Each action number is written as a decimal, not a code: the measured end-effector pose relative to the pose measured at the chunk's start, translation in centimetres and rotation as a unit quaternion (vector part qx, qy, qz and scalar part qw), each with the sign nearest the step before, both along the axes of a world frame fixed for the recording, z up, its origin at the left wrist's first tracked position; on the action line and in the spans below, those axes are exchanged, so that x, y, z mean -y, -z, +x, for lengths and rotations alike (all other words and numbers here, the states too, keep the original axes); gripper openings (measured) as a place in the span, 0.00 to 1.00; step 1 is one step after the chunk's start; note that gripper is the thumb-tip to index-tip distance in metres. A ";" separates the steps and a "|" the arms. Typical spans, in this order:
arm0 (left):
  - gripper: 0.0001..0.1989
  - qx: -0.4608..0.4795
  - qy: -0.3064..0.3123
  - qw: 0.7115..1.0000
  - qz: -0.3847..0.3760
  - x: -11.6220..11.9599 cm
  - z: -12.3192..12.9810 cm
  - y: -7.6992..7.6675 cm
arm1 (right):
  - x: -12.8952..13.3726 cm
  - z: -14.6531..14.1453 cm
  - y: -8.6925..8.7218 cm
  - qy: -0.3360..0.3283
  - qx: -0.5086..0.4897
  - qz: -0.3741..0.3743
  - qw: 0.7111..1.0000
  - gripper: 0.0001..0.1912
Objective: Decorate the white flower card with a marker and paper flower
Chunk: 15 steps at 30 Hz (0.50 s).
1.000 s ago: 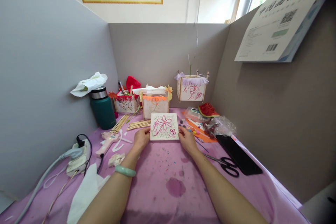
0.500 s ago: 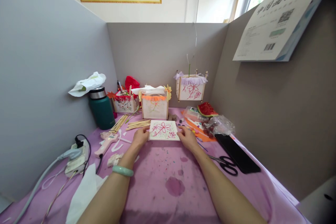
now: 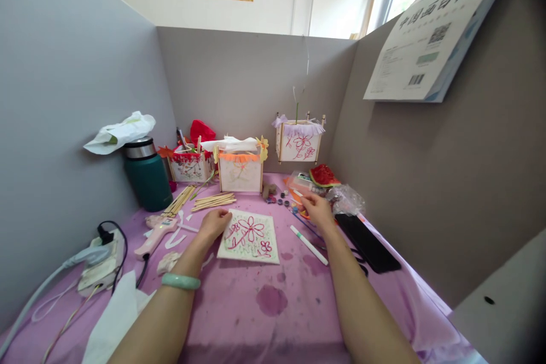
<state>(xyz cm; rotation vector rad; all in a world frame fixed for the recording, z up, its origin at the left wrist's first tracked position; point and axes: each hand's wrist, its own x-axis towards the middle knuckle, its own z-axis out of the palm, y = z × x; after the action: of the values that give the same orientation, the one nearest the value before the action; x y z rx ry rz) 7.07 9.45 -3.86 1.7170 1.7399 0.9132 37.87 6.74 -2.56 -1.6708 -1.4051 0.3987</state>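
A square white panel (image 3: 248, 237) with a red flower drawing and green specks lies tilted on the pink cloth. My left hand (image 3: 215, 223) pinches its upper left corner between thumb and fingers. Over the orange sheet, my right hand (image 3: 316, 210) has its fingers closed around a white marker (image 3: 297, 192), which is mostly hidden by the hand. Another white marker (image 3: 309, 244) with a green band rests between the panel and my right forearm. Small paint pots (image 3: 284, 201) stand just left of my right fingers.
Decorated paper boxes (image 3: 241, 173) stand at the back; one box (image 3: 299, 142) hangs on a wire. Left are a green bottle (image 3: 147, 179), wooden sticks (image 3: 213, 201), a pink glue gun (image 3: 156, 237) and a power strip (image 3: 102, 261). A black phone (image 3: 369, 242) lies right.
My right hand has let go of the panel and moved up and right to the markers. The panel has come nearer and turned. A green-banded marker now shows beside it.
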 end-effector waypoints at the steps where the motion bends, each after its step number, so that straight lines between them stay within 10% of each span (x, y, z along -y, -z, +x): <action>1: 0.12 -0.007 0.003 1.000 -0.004 0.0 0.0 0.0 | -0.2 0.8 0.0 0.044 0.015 -0.003 0.999 0.14; 15: 0.13 -0.082 -0.007 0.996 -0.040 0.6 0.8 -0.4 | 2.2 -0.5 -0.1 -0.124 0.260 -0.204 0.936 0.03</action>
<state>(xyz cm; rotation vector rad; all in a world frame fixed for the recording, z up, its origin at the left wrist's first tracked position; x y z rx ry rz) 7.89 8.88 -3.43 1.7722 1.8701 0.7164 37.36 4.58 -2.43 -2.0357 -2.0472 0.4275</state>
